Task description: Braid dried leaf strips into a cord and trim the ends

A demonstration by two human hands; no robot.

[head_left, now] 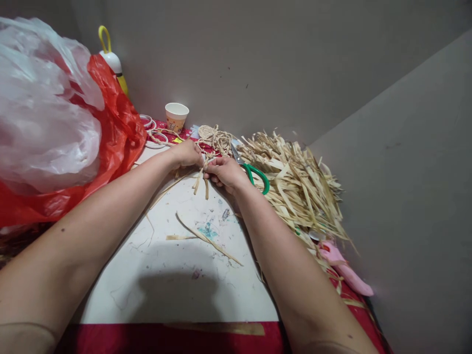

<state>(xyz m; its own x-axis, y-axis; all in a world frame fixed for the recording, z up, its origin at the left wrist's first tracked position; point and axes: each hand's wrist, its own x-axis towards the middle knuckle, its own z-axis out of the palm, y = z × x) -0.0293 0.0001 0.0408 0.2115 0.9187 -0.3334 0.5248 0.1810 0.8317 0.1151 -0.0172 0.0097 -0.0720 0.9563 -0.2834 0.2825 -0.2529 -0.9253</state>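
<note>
**Left hand (187, 153) and right hand (227, 175) pinch knotted straw strips (196, 184)**

Both hands are closed at the fingertips on the strips, whose cut ends hang between them over the far end of a stained white board (173, 290). The board lies on a red cloth (147, 339).

Beyond the left hand, a patterned paper cup (176, 119) stands upright; its white inner wall shows, but the bottom is hidden, so its contents cannot be told. At left, a translucent plastic bag (40, 128) bulges against a crumpled red plastic bag (123, 120); what they hold cannot be made out. Behind them rises a white-topped bottle (110, 61) with a yellow loop, its lower part hidden.

White rings (158, 144) lie near the cup. Right of it are a coiled straw disc (205, 132) and braided cord (222, 143). Green-handled scissors (265, 184) rest against a large heap of dry straw (298, 182), near the right hand. A pink object (346, 273) lies at the heap's near end, and loose strips (206, 240) cross mid-board.
</note>
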